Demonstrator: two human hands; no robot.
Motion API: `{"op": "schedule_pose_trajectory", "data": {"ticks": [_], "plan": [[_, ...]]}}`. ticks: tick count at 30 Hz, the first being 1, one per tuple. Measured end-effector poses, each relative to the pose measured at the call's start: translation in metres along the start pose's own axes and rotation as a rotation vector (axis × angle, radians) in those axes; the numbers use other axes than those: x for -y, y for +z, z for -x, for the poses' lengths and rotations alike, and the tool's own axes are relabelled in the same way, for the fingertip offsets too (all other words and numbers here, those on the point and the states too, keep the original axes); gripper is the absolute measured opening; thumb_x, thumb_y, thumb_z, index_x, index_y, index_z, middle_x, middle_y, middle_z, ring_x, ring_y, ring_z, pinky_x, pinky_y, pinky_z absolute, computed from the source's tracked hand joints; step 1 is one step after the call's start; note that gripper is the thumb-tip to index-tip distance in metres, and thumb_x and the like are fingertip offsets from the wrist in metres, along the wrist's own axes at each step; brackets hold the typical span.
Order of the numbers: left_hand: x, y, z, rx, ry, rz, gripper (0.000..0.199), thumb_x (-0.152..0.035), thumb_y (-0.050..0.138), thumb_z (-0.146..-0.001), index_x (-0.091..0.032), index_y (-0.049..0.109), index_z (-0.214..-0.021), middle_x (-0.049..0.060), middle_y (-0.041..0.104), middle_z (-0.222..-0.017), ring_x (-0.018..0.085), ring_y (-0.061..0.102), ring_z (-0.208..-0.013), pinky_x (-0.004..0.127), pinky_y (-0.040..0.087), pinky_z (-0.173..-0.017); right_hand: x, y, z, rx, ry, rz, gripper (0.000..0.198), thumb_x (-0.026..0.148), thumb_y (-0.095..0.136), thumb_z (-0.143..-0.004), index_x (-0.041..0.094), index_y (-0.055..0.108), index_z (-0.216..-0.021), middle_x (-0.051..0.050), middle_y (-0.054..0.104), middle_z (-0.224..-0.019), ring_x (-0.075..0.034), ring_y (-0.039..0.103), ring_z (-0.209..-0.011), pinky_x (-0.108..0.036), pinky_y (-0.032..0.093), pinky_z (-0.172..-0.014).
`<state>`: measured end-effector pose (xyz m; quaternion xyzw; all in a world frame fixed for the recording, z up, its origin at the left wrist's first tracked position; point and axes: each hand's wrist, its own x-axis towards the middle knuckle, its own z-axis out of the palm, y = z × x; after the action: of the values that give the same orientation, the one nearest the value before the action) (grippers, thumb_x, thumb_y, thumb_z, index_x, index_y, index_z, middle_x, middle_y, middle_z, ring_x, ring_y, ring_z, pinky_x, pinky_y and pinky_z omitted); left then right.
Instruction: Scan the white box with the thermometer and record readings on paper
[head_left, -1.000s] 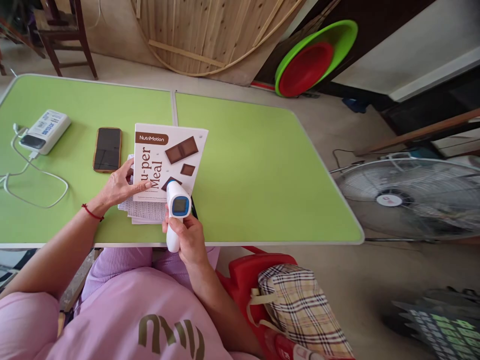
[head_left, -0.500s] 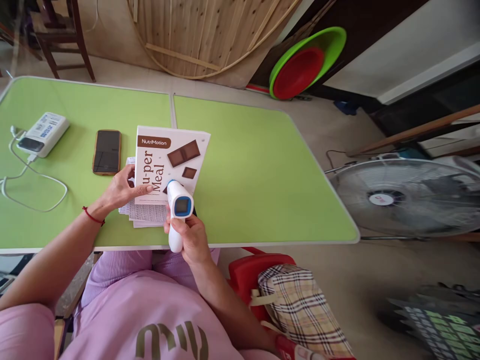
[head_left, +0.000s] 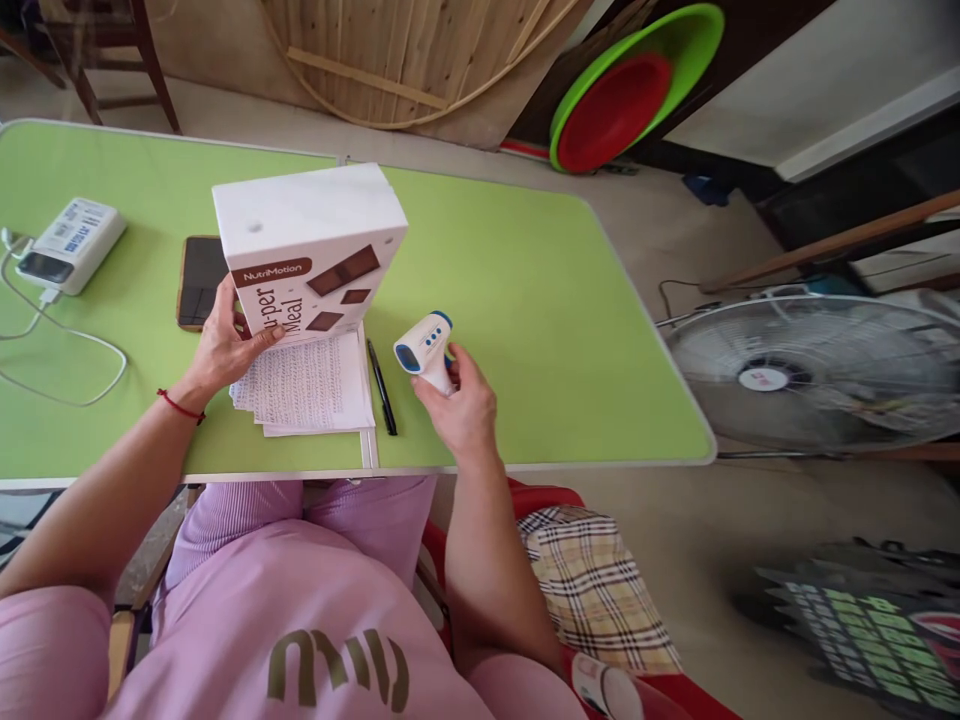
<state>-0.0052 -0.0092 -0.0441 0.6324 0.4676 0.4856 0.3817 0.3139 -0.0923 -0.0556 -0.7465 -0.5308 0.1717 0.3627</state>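
My left hand (head_left: 238, 325) grips the lower left edge of a white NutriMotion box (head_left: 322, 215), which is tilted so that its top side and its front with chocolate pictures show. Handwritten papers (head_left: 315, 390) lie in a stack below the box, partly covered by it. In my right hand (head_left: 461, 405) is a white and blue infrared thermometer (head_left: 425, 345), held by its handle to the right of the box, its small screen turned to the left. Between the papers and that hand rests a black pen (head_left: 382, 388) on the green table (head_left: 525, 300).
A smartphone (head_left: 196, 285) lies left of the box, partly hidden by it. Further left is a white power bank (head_left: 75, 245) with a white cable (head_left: 112, 385). A standing fan (head_left: 765, 378) is beyond the table's right edge. A plaid cloth (head_left: 600, 590) hangs at a red chair (head_left: 547, 495).
The thermometer has moved right, away from the box front, and turned sideways. My left hand has raised and tilted the box, so its top side shows. The pen and more of the papers are uncovered.
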Motion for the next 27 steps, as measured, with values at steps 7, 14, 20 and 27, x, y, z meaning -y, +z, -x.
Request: {"op": "schedule_pose_trajectory", "data": {"ticks": [7,14,20,27], "plan": [[0.017,0.000,-0.003,0.111,0.202,-0.330,0.081,-0.074,0.065,-0.085,-0.019,0.047,-0.141,0.020,0.055,-0.140,0.030,0.065,-0.107,0.038,0.059,-0.078,-0.032,0.002,-0.021,0.033,-0.156,0.405,0.048,0.036,0.065,-0.079,0.016,0.068,-0.123,-0.017,0.072,-0.103,-0.033,0.062,-0.096,-0.050,0.051,-0.085],[0.008,-0.005,0.001,-0.016,0.266,-0.447,0.075,-0.071,0.074,-0.081,-0.019,0.051,-0.129,0.014,0.061,-0.120,0.023,0.065,-0.095,0.031,0.054,-0.066,-0.011,0.009,0.009,-0.090,-0.272,0.266,0.034,0.035,0.063,-0.086,0.016,0.071,-0.113,-0.016,0.068,-0.104,-0.030,0.063,-0.097,-0.046,0.053,-0.083],[-0.031,-0.004,0.019,-0.208,0.388,-0.559,0.042,-0.047,0.076,-0.090,-0.020,0.046,-0.080,-0.005,0.048,-0.068,0.008,0.045,-0.056,0.025,0.037,-0.053,0.011,0.029,0.034,0.111,-0.254,0.202,0.022,0.040,0.065,-0.087,0.019,0.071,-0.089,-0.008,0.071,-0.081,-0.023,0.064,-0.074,-0.037,0.051,-0.070],[-0.040,0.012,0.032,0.376,0.557,-0.511,0.022,-0.034,0.066,-0.096,-0.017,0.053,-0.089,-0.005,0.053,-0.067,0.008,0.046,-0.052,0.022,0.037,-0.051,0.009,0.026,0.036,0.030,-0.202,-0.026,0.018,0.037,0.059,-0.089,0.020,0.064,-0.091,-0.005,0.070,-0.079,-0.019,0.062,-0.068,-0.034,0.052,-0.065]]}}
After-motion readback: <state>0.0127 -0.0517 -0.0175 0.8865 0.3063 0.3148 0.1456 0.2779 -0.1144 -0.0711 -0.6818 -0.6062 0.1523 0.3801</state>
